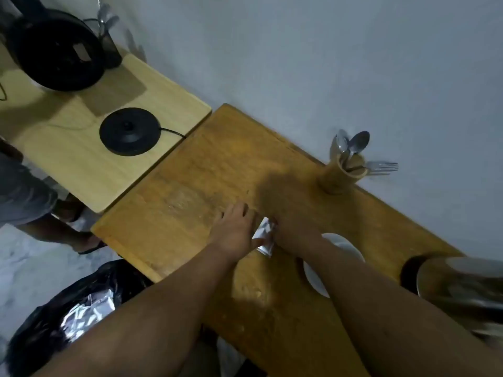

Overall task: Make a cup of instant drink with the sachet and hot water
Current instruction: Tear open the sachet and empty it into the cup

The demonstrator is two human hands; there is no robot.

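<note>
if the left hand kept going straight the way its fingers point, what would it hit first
Probably nothing soon: past the left hand lies bare wooden table, then the wall. Depth is hard to judge.

left hand (236, 232) + right hand (292, 230) — both grip sachet (263, 235) | over table (190, 191)

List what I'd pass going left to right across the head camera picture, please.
Black bin bag with crumpled foil → round black kettle base → left hand → silver foil sachet held between both hands → right hand → wooden cutlery holder with spoons and a fork → shiny metal kettle.
</note>
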